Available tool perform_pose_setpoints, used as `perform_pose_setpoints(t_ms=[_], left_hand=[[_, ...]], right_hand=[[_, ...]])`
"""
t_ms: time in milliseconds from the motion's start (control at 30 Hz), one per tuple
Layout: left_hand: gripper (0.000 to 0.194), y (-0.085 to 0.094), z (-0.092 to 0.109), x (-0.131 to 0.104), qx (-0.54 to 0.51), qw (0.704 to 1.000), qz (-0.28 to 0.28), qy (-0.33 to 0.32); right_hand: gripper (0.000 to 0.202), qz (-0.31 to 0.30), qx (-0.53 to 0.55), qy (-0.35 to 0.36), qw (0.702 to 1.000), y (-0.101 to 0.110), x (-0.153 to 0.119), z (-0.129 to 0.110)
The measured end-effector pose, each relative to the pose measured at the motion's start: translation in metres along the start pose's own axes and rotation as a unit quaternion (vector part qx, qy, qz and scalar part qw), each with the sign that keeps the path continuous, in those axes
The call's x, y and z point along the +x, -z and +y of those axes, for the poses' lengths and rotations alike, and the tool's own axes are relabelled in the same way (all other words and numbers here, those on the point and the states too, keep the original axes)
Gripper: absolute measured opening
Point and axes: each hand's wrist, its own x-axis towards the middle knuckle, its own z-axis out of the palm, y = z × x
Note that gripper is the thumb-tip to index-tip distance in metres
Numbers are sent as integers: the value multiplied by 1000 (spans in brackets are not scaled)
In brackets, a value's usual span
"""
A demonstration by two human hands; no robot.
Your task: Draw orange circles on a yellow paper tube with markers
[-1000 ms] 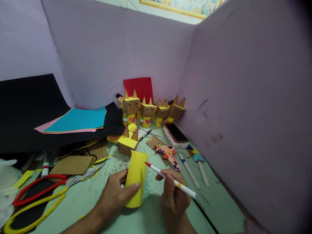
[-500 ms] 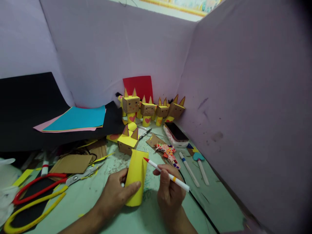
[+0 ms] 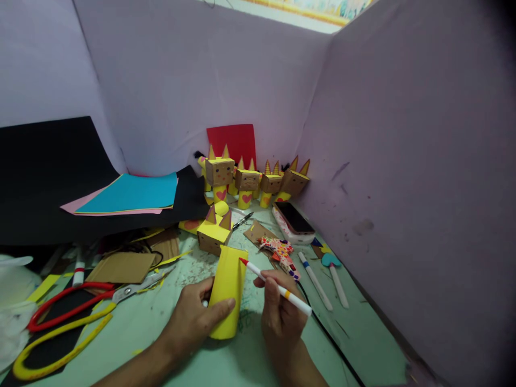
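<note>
A yellow paper tube (image 3: 228,285) is gripped by my left hand (image 3: 197,317), the thumb across its front and the fingers behind it. Between the thumb and fingers of my right hand (image 3: 282,312) is a white marker (image 3: 278,287) with an orange band. Its red tip meets or nearly meets the tube's upper right side; I cannot tell which. No mark shows on the tube's visible face. Just behind the tube sits a yellow-topped cardboard box head (image 3: 213,236) with two pointed ears. A white bit peeks out beside my left fingers, mostly hidden.
Several cardboard-headed figures (image 3: 246,183) stand at the back before red paper (image 3: 234,142). Scissors (image 3: 116,295) and cardboard (image 3: 123,267) lie left, below blue paper (image 3: 133,193). On the right are a phone (image 3: 294,216), a patterned glue gun (image 3: 278,250), a blue-banded marker (image 3: 316,282) and a black cable (image 3: 334,344).
The view has shifted slightly, so everything sits a little further right. Both hands keep their holds, and the marker tip stays by the tube's upper right side.
</note>
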Motion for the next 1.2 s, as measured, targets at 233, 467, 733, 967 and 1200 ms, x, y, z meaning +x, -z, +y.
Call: perform_pose_setpoints(t_ms=[233, 467, 733, 967, 1200], left_hand=[[39, 1, -2, -1, -12, 1000, -2, -3], [41, 1, -6, 1, -64, 998, -9, 6], [43, 0, -6, 1, -88, 996, -12, 18], [41, 0, -4, 1, -109, 993, -23, 33], [39, 1, -3, 1, -103, 994, -24, 34]], right_hand=[[19, -24, 9, -3, 1000, 1, -1, 0], [18, -33, 22, -18, 999, 2, -3, 0], [18, 11, -5, -41, 999, 3, 1, -3], [21, 43, -66, -42, 996, 3, 5, -5], [20, 52, -57, -33, 996, 1, 5, -4]])
